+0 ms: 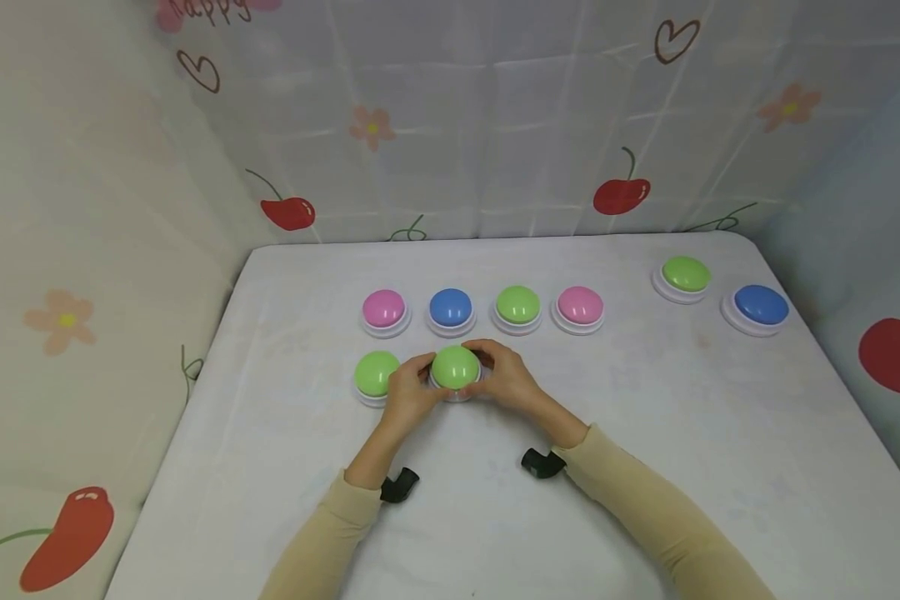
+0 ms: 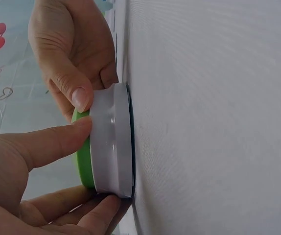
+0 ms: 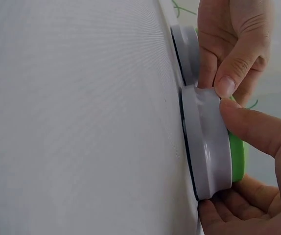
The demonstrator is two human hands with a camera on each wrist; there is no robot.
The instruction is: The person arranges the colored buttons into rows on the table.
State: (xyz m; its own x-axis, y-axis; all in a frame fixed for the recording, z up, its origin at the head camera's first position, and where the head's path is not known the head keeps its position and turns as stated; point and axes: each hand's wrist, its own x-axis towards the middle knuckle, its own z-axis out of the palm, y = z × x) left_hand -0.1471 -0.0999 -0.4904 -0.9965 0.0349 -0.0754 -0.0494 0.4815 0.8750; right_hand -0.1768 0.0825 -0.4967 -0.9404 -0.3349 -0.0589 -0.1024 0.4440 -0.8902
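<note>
Both hands hold one green-domed push button (image 1: pixel 455 367) with a white round base, near the middle of the table. My left hand (image 1: pixel 410 390) grips its left side and my right hand (image 1: pixel 504 377) its right side. In the left wrist view, the thumbs press near the rim of the button (image 2: pixel 111 142), and fingers curl at its far side. From the right wrist view, the base of the button (image 3: pixel 209 142) sits at the tablecloth; whether it is slightly raised I cannot tell. Beside my left hand stands another green push button (image 1: pixel 376 374), partly covered by that hand.
Behind the hands runs a row: a pink button (image 1: pixel 385 310), a blue button (image 1: pixel 451 310), a green button (image 1: pixel 517 307) and a second pink button (image 1: pixel 580 307). At the far right sit a green button (image 1: pixel 685 276) and a blue button (image 1: pixel 760 307). A white cloth covers the table (image 1: pixel 465 517).
</note>
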